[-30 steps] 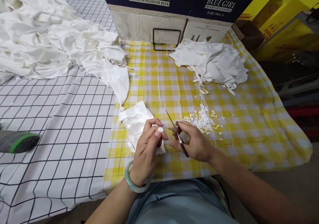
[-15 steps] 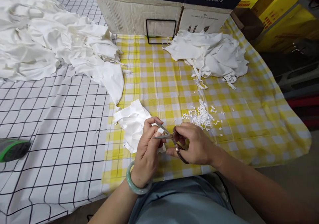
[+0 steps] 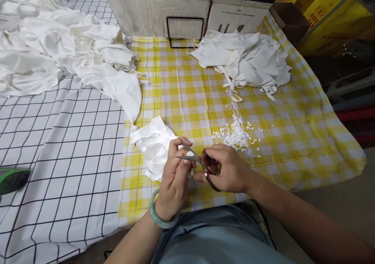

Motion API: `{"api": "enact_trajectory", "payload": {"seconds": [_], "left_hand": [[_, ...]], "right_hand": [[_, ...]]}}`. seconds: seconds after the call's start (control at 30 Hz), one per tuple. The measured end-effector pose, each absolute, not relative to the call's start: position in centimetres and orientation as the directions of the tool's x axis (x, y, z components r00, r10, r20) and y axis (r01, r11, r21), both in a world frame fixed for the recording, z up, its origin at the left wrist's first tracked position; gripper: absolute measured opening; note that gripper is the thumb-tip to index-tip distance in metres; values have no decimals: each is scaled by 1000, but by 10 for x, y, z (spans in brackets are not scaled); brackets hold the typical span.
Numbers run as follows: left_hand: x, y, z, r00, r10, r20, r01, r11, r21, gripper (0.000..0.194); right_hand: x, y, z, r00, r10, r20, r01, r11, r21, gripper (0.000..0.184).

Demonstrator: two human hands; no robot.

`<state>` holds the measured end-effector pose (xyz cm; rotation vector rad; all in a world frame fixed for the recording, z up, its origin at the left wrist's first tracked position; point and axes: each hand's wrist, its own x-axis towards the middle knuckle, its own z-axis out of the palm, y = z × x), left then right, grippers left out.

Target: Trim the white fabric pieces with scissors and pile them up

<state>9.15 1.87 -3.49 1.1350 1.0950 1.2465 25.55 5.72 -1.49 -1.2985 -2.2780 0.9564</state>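
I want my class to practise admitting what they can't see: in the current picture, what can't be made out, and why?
Head view: the small white fabric end, partly covered by the left hand and bronze-handled metal scissors.
Head view: the black-and-green rounded object, cut off by the left edge.
Head view: the navy-and-white cardboard box, its top cut off by the upper edge.
Head view: the loose white clippings, too small and overlapped to count.

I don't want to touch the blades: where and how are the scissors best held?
Best, I'd judge, by the loops, coming from the right, as the right hand does: the scissors lie with open blades pointing at the left hand, loops on the opposite side.
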Motion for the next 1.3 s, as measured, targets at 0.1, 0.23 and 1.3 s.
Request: {"api": "enact_trajectory", "payload": {"seconds": [0.1,0.23,1.3], "left_hand": [[92,18,-35,21,1000,-10,-86,11,996,32],[93,19,-37,30,1000,-3,-60,5,998,31],[-11,43,-37,-47,960,276,839,-112,533,20]], "right_hand": [[256,57,-14,-518,855,-33,609,341,-716,35],[258,56,-15,-494,868,-56,617,305,-725,38],[226,96,-46,-332,934,-131,517,64,-853,33]]}}
